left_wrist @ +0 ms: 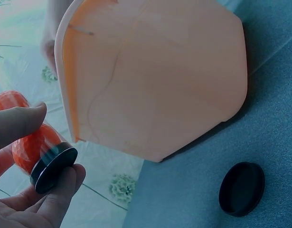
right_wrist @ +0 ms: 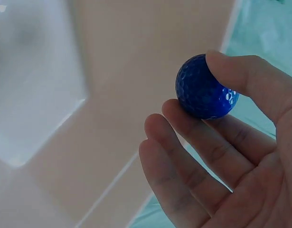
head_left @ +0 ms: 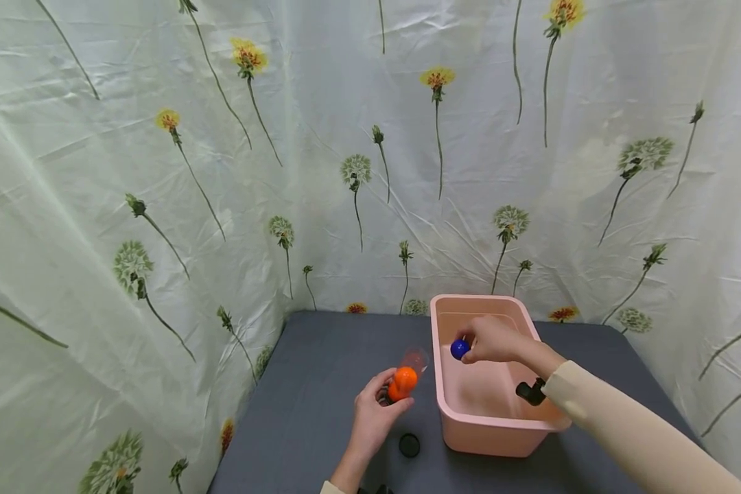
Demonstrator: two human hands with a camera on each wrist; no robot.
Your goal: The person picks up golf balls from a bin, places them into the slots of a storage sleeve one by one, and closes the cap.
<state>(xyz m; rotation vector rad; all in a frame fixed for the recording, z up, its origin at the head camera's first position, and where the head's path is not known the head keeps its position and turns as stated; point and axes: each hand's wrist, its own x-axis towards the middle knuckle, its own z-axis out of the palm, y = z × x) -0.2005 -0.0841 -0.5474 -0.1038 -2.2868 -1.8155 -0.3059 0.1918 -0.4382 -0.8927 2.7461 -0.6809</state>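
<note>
A clear tube (head_left: 415, 358) with orange balls (head_left: 405, 379) inside is gripped by my left hand (head_left: 373, 412), left of a pink bin (head_left: 494, 420). The tube tilts, its clear end pointing away; the left wrist view shows its black base (left_wrist: 53, 167) between thumb and fingers. Over the bin, my right hand (head_left: 497, 339) pinches a dark blue golf ball (right_wrist: 202, 88) between thumb and fingertips. The ball's dimpled, shiny surface shows plainly in the right wrist view. A round black lid (head_left: 409, 445) lies on the table below the left hand.
The bin stands on a dark grey-blue table (head_left: 327, 357), towards its right side. Behind and beside the table hangs a pale curtain (head_left: 321, 178) printed with dandelions. A black wrist device (head_left: 531, 392) sits at the right sleeve's cuff, above the bin.
</note>
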